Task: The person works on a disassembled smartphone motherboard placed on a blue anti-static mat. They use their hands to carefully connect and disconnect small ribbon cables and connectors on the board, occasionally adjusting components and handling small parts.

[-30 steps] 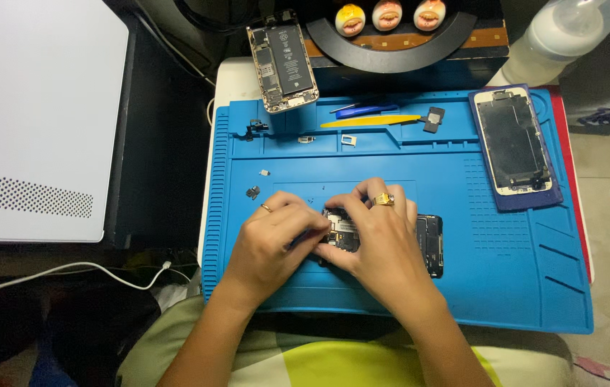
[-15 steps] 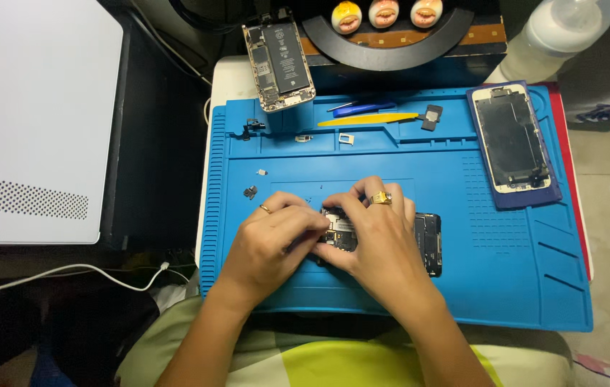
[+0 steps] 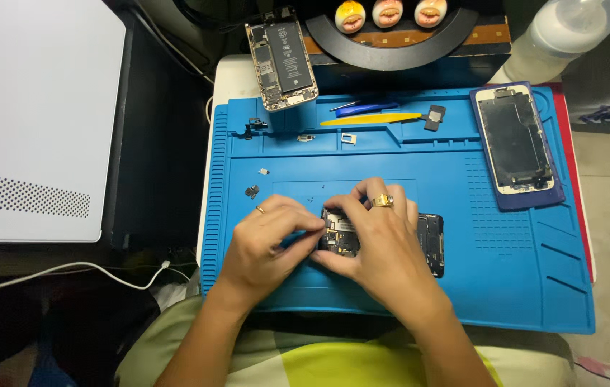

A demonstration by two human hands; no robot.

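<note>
An opened black phone [image 3: 430,244] lies on the blue work mat [image 3: 506,272] near its front edge, with its circuit parts exposed. My right hand [image 3: 384,247] covers the phone's middle and grips it; a gold ring sits on one finger. My left hand [image 3: 269,240] comes in from the left, its fingertips pinched at the phone's left end on the exposed board. Whether it holds a small part or tool is hidden by the fingers.
A second opened phone with a battery [image 3: 281,59] rests at the mat's back edge. A detached screen [image 3: 516,143] lies at the right. A yellow pry tool [image 3: 369,120], a blue tool [image 3: 366,109] and small loose parts [image 3: 252,190] lie on the mat. A white box [image 3: 32,115] stands left.
Both hands stay on the phone with only slight finger shifts. The camera view has tilted a little.
</note>
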